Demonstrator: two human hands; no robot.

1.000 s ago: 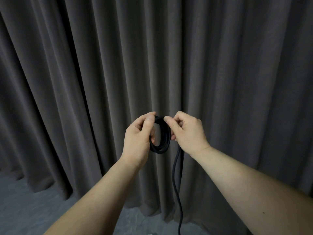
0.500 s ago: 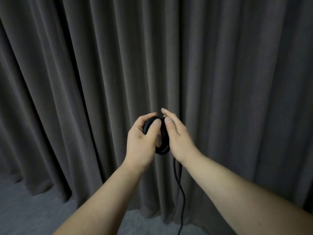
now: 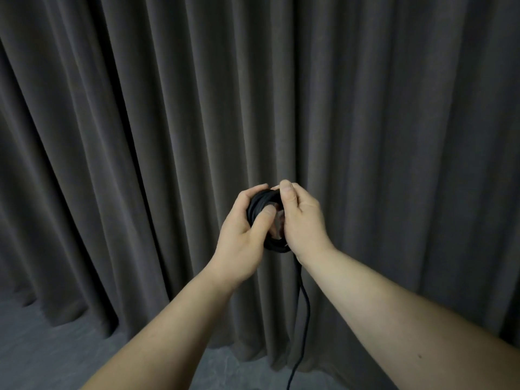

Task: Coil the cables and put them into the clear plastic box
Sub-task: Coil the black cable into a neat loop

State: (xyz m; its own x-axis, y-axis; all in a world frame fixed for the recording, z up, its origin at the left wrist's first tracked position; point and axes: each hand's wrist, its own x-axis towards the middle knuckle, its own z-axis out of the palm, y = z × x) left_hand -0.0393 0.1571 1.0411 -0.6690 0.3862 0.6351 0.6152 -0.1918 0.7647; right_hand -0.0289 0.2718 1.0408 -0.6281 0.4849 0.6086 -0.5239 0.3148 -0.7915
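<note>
A dark grey pleated curtain filled nearly the whole view and served as the backdrop, and a strip of grey floor showed beneath its hem. In front of the curtain, about level with its lower half, both bare forearms reached forward and met at a small coil of black cable. The clear plastic box was nowhere in sight.

The left hand was closed around the coil from the side, its fingers curled over the far edge and its thumb pressed across the near face of the loops. The right hand was also closed on the coil, its thumb laid over the top of the bundle and its fingers wrapped behind. From under the right wrist the loose tail of the cable hung down in front of the curtain toward the floor and ran out of view at the bottom edge.

The cable looked light and thin, limp enough to drape in a slack line yet probably springy enough for the loops to fan apart if the pinch eased. Its jacket appeared smooth, so it could slip through a loose hold. It seemed best to keep one hand clamped across all the loops at a single spot while the other guided the tail round. Nothing about it looked fragile, though any plug at the end was unseen.
</note>
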